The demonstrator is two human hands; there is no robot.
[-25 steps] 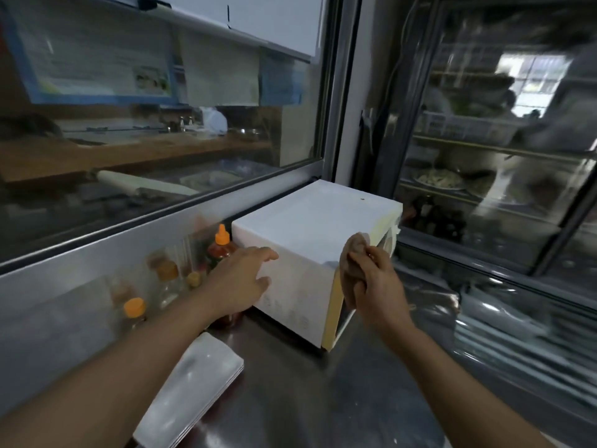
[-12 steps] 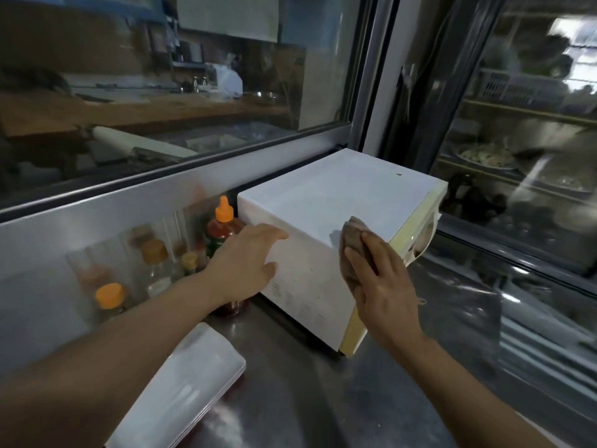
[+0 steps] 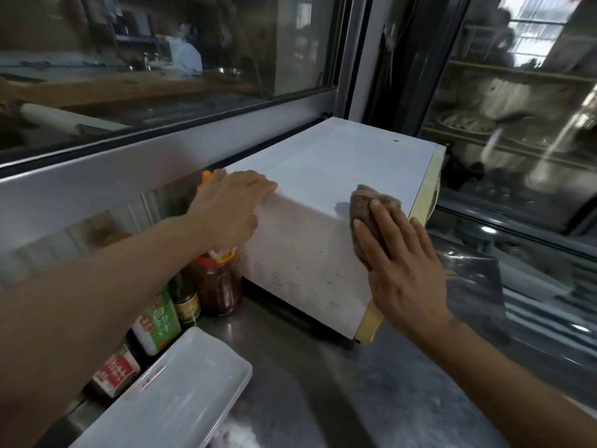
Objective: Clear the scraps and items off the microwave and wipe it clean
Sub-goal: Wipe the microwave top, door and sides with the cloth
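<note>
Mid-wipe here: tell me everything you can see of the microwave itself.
The microwave is a white, boxy metal-looking case on the steel counter, its back near the window frame. The top is bare but for one small dark speck near the far right corner. The near side has rows of vent slits and faint specks. The front edge is yellowed cream. The left hand rests on its near top corner; the right hand presses a brown cloth flat against its side. Sauce bottles stand beside it.

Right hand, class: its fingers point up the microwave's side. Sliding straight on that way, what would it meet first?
The right hand already presses the brown cloth against the microwave; straight on comes the side's top edge, then probably the bare white top.
</note>
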